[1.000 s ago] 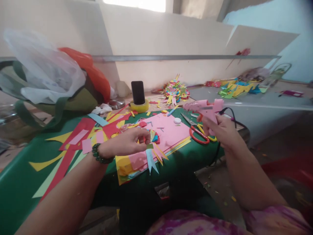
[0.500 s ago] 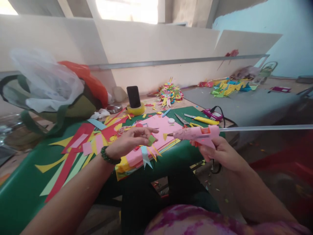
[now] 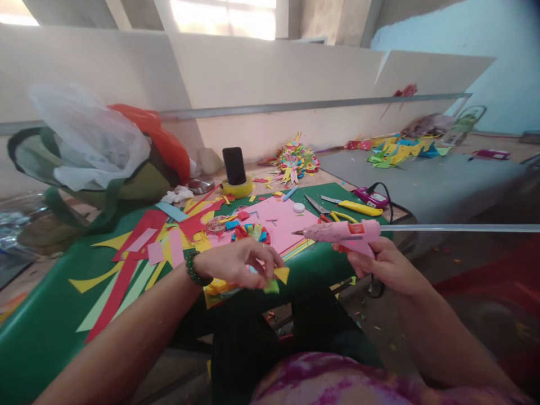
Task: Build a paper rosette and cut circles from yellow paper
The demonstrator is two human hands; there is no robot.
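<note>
My left hand (image 3: 240,262) is closed, pinching small paper pieces over the table's front edge. A yellow paper piece (image 3: 282,275) and a green paper piece (image 3: 272,287) stick out from its fingertips. My right hand (image 3: 382,261) wraps round the handle of a pink glue gun (image 3: 337,232), whose nozzle points left. A long clear glue stick (image 3: 455,228) runs out of the gun's back. Behind my left hand a colourful paper rosette (image 3: 252,232), partly hidden by the hand, lies on pink paper sheets (image 3: 278,216).
Scissors (image 3: 316,205) and a yellow utility knife (image 3: 358,207) lie behind the glue gun. A phone (image 3: 234,166) leans upright in a yellow tape roll (image 3: 237,188). Red paper strips (image 3: 113,298) spread leftward. A bag (image 3: 105,197) stands back left.
My left hand has moved down and away from the glue gun's nozzle. The yellow piece that was at the nozzle is now at its fingertips. The paper rosette has come into view.
</note>
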